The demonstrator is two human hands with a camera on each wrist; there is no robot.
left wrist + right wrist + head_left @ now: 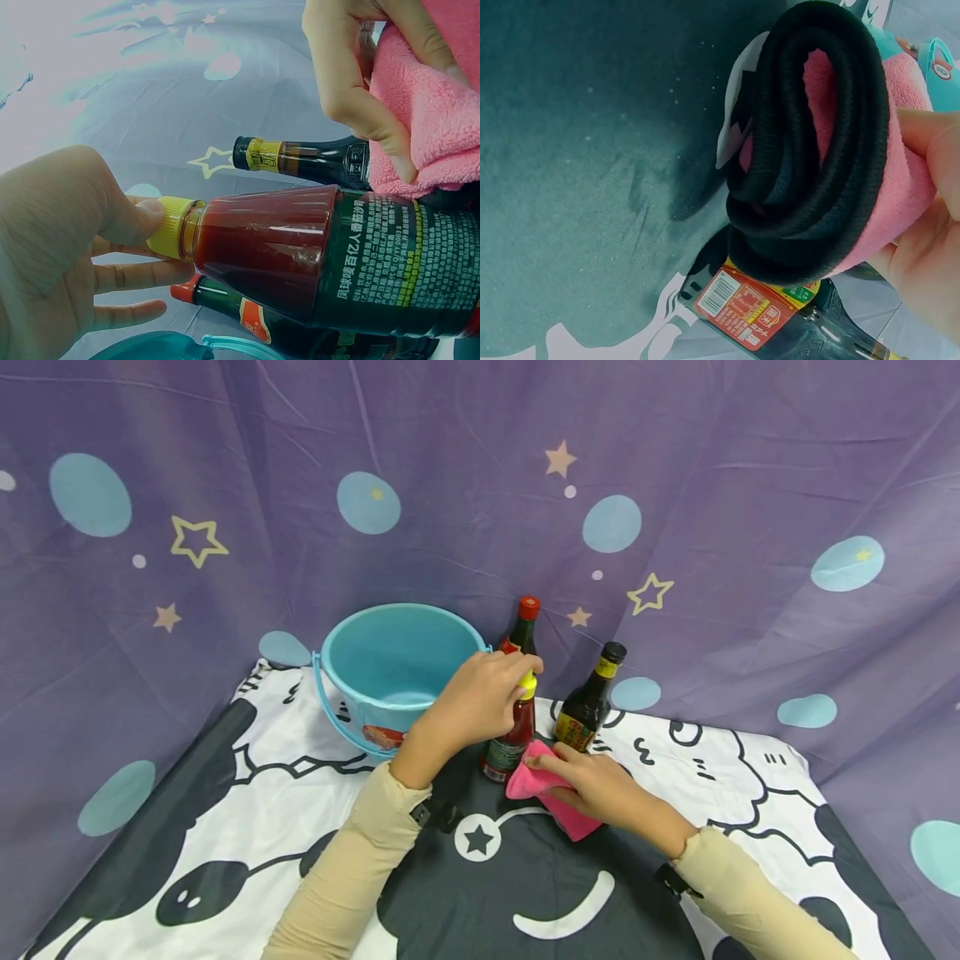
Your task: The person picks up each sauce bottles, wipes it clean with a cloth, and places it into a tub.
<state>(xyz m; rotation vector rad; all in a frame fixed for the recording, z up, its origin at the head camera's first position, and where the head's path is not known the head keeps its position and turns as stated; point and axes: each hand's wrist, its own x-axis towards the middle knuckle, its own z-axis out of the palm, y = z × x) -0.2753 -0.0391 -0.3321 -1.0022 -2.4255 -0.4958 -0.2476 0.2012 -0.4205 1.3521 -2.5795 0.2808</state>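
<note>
My left hand (476, 693) pinches the yellow cap of a sauce bottle (521, 727) between thumb and forefinger; its other fingers stretch past the cap in the left wrist view. Red sauce shows through the bottle's clear upper part (262, 240), above a dark green label (405, 262). A folded pink cloth (573, 820) with a black edge (877, 142) is gripped in my right hand (600, 789). The cloth is close against the lower bottle; whether it touches is hard to tell. Behind the cloth stands a dark bottle (588, 702) with a black cap and yellow label.
A light blue bucket (347, 670) with its handle down stands left of the sauce bottle. Behind my left hand rises a red-capped dark bottle (529, 610). The patterned black-and-white cloth (300, 827) covers the surface, and a purple curtain (465, 427) hangs behind.
</note>
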